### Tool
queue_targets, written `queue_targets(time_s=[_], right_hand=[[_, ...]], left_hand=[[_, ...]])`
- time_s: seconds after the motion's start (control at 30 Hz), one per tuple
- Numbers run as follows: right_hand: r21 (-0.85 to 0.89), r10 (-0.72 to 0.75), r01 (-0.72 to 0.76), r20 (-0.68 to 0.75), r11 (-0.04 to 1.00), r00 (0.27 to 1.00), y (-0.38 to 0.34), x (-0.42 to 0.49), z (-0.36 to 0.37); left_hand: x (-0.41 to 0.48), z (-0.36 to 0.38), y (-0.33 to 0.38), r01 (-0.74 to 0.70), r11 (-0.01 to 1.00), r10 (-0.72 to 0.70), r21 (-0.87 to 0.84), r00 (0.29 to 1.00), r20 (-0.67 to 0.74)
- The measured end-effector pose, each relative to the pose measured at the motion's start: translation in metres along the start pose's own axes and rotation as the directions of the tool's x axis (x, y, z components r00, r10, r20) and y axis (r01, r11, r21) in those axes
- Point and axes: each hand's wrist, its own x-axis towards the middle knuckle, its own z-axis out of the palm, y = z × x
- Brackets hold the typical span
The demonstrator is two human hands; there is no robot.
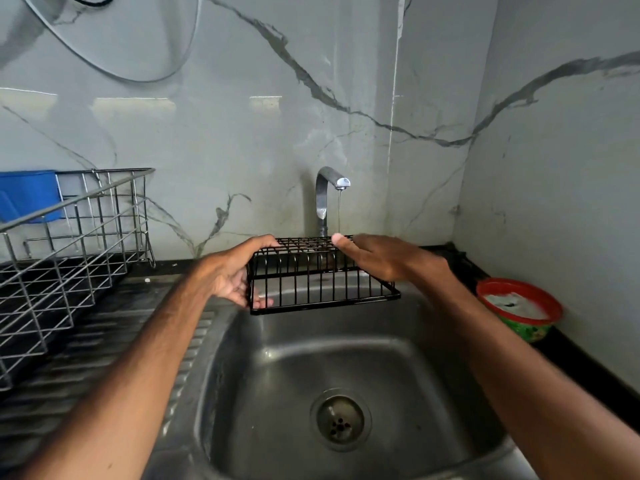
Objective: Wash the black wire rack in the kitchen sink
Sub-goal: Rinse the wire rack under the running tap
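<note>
Left grip [232, 271] round black wire rack's [322, 277] left end; right hand [384, 255] on top.

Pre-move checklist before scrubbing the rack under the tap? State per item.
1. Water running: ok, thin stream falls from the tap.
2. Rack under stream: ok, water lands at its top back edge.
3. Left hand grip: ok, fingers wrap the rack's left end.
4. Right hand grip: not ok, it lies flat on top, open.
5. Sink clear below: ok, only the drain shows.
6. Soap or sponge in hand: not ok, none held; contents of the red-rimmed tub cannot tell.
</note>
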Motion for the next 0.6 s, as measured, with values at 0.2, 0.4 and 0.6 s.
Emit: queue_targets(time_s=[0.2,0.4,0.6], right_hand=[[-0.052,-0.171,0.165,-0.167,0.985,0.971,-0.011,0.016,0.029],[-0.09,-0.372,0.369,-0.024,0.925,0.928,-0.069,0.001,0.043],[-0.12,-0.032,0.059,0.219,0.991,0.975,-0.072,-0.016,0.016]], left_hand=[[0.002,-0.001,0.003,0.003,0.998,-0.002,0.061,1.0,-0.015],[0.004,-0.003,0.002,-0.008,0.996,0.009,0.089,1.0,-0.008],[0.006,-0.013,0.001,-0.016,0.995,0.015,0.102,1.0,0.005]])
